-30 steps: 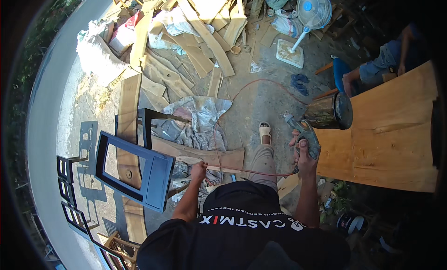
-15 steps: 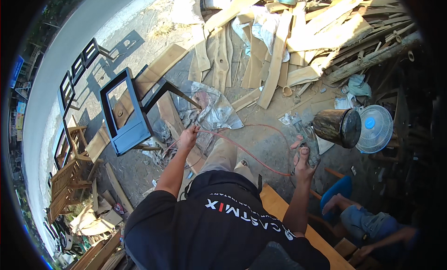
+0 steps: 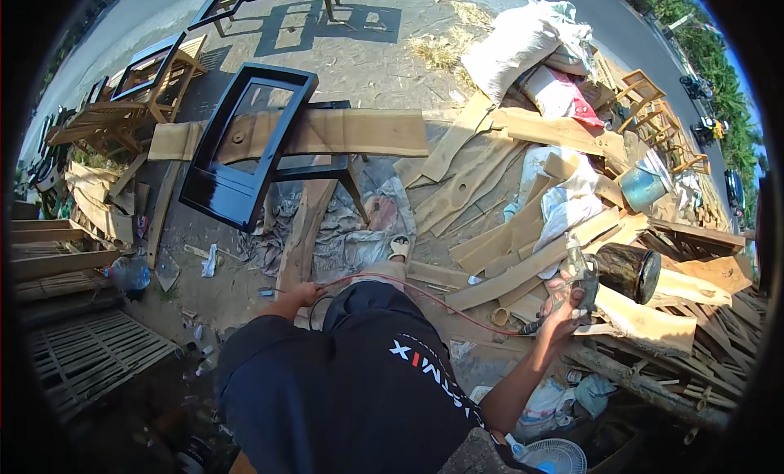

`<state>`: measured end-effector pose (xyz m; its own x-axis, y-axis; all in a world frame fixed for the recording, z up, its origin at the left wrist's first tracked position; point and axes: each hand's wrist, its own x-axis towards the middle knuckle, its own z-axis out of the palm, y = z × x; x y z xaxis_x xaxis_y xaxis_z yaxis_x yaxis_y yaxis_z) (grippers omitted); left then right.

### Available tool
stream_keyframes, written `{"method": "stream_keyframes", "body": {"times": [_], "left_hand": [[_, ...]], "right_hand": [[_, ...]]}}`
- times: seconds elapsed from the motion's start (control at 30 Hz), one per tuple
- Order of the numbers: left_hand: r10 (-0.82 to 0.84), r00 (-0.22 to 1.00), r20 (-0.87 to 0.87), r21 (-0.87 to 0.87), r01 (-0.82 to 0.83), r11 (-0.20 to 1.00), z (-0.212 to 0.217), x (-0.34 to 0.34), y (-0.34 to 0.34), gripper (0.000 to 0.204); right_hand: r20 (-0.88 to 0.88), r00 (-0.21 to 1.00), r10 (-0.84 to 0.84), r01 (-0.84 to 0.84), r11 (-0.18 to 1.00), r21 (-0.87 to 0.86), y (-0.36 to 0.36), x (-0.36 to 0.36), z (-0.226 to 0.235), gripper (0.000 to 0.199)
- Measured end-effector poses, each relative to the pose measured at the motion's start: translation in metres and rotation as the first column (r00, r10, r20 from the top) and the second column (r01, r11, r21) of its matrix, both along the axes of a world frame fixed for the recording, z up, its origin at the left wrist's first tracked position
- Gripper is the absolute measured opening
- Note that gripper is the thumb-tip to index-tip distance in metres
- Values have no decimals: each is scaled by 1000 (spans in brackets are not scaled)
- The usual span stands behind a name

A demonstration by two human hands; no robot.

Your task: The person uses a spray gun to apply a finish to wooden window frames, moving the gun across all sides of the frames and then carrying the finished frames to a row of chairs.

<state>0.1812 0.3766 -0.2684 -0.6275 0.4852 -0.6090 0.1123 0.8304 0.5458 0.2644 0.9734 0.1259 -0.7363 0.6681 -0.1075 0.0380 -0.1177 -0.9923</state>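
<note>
Spray gun (image 3: 583, 283) and its cup (image 3: 627, 272) stand out at the right side of the head view, held up in front of the person's right shoulder, with a heap of rough boards (image 3: 523, 258) behind them. The gun's body is a dull, worn grey with a greenish cast, and its narrow front end points toward the top of the view. The cup beside it is a fat cylinder, dark brown to black, glossy and streaked with lighter brown; its round end faces right.

The right hand (image 3: 559, 317) is wrapped around the gun's handle; whether a finger presses the trigger is too small to tell. From the handle's lower end a thin red hose (image 3: 433, 296) sweeps left in a shallow curve across the person's front to the left hand (image 3: 305, 295), which is closed around it.

Ahead of the left hand, well apart from the gun, a glossy black wooden frame (image 3: 222, 195) with a solid lower panel sits tilted over a long brown plank (image 3: 367, 133). Crumpled, stained grey sheeting (image 3: 282, 239) covers the ground near it.
</note>
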Motion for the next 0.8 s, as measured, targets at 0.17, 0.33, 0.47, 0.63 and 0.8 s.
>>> {"method": "stream_keyframes", "body": {"times": [0.17,0.33,0.47,0.63,0.8], "left_hand": [[283,945,162,-20,-284,959,25,-71,130,50],[565,824,38,-42,-564,825,57,-107,207,52],[693,698,-182,23,-702,712,85,-125,283,45],[914,377,-149,23,-923,384,122,-161,409,44],[981,80,-175,-28,-997,76,182,-186,513,42]], "right_hand": [[123,992,-20,-15,962,273,51,-180,-35,55],[193,957,218,-257,944,209,121,-345,-53,53],[173,848,500,-529,814,238,168,-474,-82,54],[158,487,859,-865,449,225,180,-628,-95,52],[284,197,938,-966,137,220,130,-727,-64,40]]}}
